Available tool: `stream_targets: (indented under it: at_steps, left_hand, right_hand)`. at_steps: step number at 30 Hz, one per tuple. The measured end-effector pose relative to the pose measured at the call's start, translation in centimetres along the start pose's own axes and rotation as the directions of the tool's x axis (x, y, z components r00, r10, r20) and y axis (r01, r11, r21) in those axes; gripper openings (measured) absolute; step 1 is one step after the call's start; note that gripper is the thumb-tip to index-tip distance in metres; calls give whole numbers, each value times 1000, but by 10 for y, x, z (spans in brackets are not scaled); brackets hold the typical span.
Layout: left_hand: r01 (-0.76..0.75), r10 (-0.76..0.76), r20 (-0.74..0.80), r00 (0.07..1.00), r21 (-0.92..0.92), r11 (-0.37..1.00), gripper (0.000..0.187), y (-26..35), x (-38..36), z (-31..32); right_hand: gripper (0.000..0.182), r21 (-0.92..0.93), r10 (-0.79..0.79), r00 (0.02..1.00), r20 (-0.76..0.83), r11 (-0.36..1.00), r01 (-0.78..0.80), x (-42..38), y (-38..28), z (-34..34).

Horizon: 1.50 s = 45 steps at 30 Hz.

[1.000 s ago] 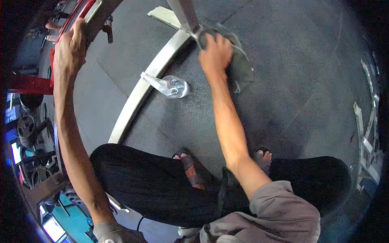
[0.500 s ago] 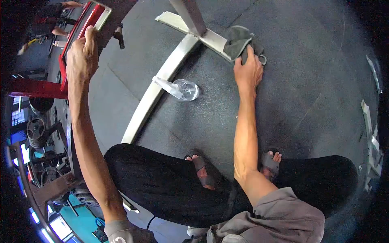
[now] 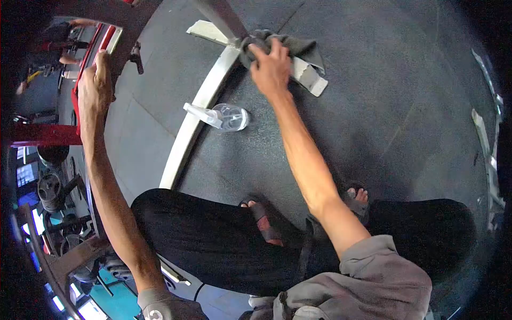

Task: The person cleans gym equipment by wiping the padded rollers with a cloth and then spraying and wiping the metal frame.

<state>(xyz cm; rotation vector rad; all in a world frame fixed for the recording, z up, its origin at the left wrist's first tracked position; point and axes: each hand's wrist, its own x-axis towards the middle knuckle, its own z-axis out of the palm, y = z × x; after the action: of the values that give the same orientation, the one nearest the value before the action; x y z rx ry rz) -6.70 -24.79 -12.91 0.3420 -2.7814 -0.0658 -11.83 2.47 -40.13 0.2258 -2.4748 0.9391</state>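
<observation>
- My right hand (image 3: 272, 66) has hold of the grey cloth (image 3: 305, 49), fingers bent and partly spread over its bunched folds.
- The cloth lies over the short floor bar (image 3: 310, 78) at the foot of the post (image 3: 221, 20) — one end of that bar shows bare on the near side of my hand, the other beyond the post.
- My left hand (image 3: 95, 88) is grasping the edge of the red frame (image 3: 105, 41), well apart from my right; its fingertips are mostly hidden, so I can't tell how far they wrap round.
- A long pale bar (image 3: 198, 112) curves from the post's foot back towards my knee.
- The clear spray bottle (image 3: 233, 117) is just beside that long bar, its white spray head reaching over it in my view — whether they touch, I can't tell.
- My two sandals (image 3: 262, 221) are on the dark floor (image 3: 394, 122), between my black trouser legs (image 3: 208, 234).
- Off to my left are weight plates (image 3: 50, 189) and, farther up, another person's arm (image 3: 69, 58).
</observation>
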Motion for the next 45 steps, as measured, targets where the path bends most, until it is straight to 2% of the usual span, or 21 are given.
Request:
stream_targets:
  at_steps: [3, 5, 7, 9, 10, 13, 14, 15, 16, 17, 19, 21, 23, 26, 29, 32, 35, 38, 41, 44, 45]
  left_hand:
    - [115, -113, 75, 991, -31, 993, 77, 12, -2, -8]
    - [118, -114, 67, 991, -55, 992, 77, 16, -4, -12]
    - [28, -28, 16, 999, -31, 999, 77, 11, -7, -7]
    - [29, -39, 96, 995, 102, 994, 49, -1, -2, -3]
    - [80, -91, 131, 987, 89, 993, 49, -2, 2, -5]
    - [74, -80, 80, 994, 80, 994, 61, 1, 9, -3]
    - [110, -113, 84, 990, 35, 993, 65, 2, 10, -4]
    - [158, -157, 93, 983, -3, 987, 70, 2, 6, -5]
    - [72, -68, 62, 996, -65, 995, 81, 2, 1, -6]
    - [126, -119, 109, 987, -54, 991, 75, 3, 0, -8]
    - [218, -207, 201, 958, -35, 975, 63, 12, 1, -12]
    - [61, -77, 140, 987, 121, 991, 48, -9, 6, -2]
    - [-25, 14, 77, 997, 148, 989, 49, -15, 8, 1]
    - [-5, 4, 14, 1000, 34, 999, 73, 9, -5, -5]
    - [-1, 3, -46, 999, 38, 999, 78, 16, -8, -6]
    - [47, -47, 1, 999, 9, 999, 78, 20, -6, -7]
    - [73, -73, 62, 995, 5, 997, 79, 17, -3, -6]
    - [116, -112, 86, 990, -39, 993, 81, 18, -6, -8]
    - [123, -121, 76, 990, -14, 992, 83, 18, -5, -6]
    - [131, -127, 66, 990, -69, 989, 83, 27, -7, -8]
    - [3, -3, -3, 1000, -2, 1000, 81, 7, -1, -1]
  right_hand:
    - [39, -102, 38, 993, 109, 994, -26, -7, 9, 4]
    - [41, -116, 289, 926, 244, 957, -268, -20, 12, -48]
    - [43, -69, 433, 892, 134, 902, -427, -40, 29, -82]
    - [44, -36, 613, 790, -16, 789, -613, -45, 41, -87]
    - [43, -2, 581, 812, -60, 813, -582, -46, 47, -83]
    - [44, -146, 655, 753, 64, 752, -643, -39, 39, -83]
    - [44, -249, 707, 669, 230, 707, -662, -30, 41, -104]
    - [39, -313, 691, 669, 273, 722, -617, -25, 45, -116]
    - [39, -294, 675, 671, 307, 738, -608, -17, 42, -127]
    - [40, -273, 658, 676, 332, 753, -599, -10, 41, -133]
    - [43, -192, 598, 791, 132, 798, -571, -6, 31, -110]
    - [47, -66, 387, 917, 101, 922, -382, -11, 30, -60]
    - [61, -86, 290, 936, 200, 957, -278, -12, 10, -46]
    - [61, -199, 523, 748, 408, 851, -487, -6, 14, -76]
    - [42, -300, 625, 715, 313, 780, -550, -6, 27, -109]
    - [45, -216, 522, 795, 307, 852, -476, 10, 10, -72]
    - [58, 40, 127, 979, 161, 990, -135, 9, 19, -5]
    - [66, 28, 126, 979, 158, 991, -132, 7, 17, -13]
    - [62, -185, 347, 753, 559, 937, -295, 18, 14, -61]
    - [57, -136, 218, 935, 281, 973, -186, 18, 0, -21]
    - [57, -103, 168, 969, 183, 983, -151, 20, -2, -2]
